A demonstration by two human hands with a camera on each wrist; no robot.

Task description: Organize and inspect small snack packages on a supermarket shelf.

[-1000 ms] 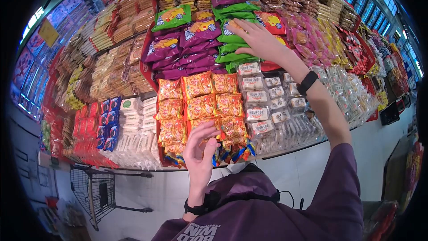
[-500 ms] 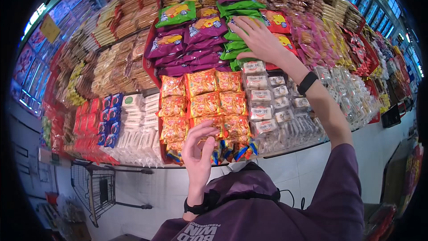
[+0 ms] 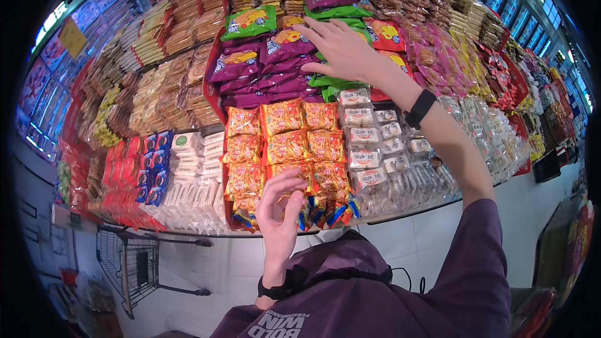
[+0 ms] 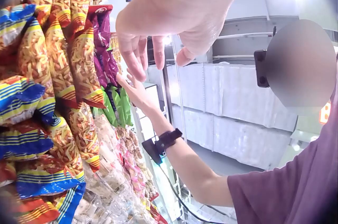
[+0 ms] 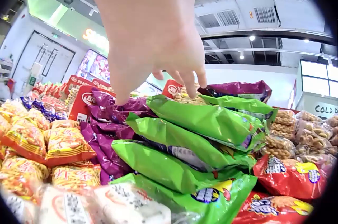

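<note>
My right hand (image 3: 344, 55) is stretched over the far middle of the display, fingers spread and nothing in them. Below it in the right wrist view lies a stack of green snack bags (image 5: 185, 145), and its fingertips reach toward the purple snack bags (image 3: 288, 44) on the left. My left hand (image 3: 280, 213) hangs with loosely bent fingers in front of the orange snack packets (image 3: 285, 147), holding nothing. In the left wrist view those packets (image 4: 60, 60) stand off to the side of the left hand (image 4: 169, 18).
White-labelled packs (image 3: 363, 138) fill the rows right of the orange packets. Red bags (image 3: 385, 34) lie beyond the green stack. Left of the purple bags runs a red divider (image 3: 214, 81). A shopping cart (image 3: 141, 269) stands on the floor at left.
My right hand has shifted left from over the green bags toward the purple ones, its fingers spreading more. The left hand stays about where it was.
</note>
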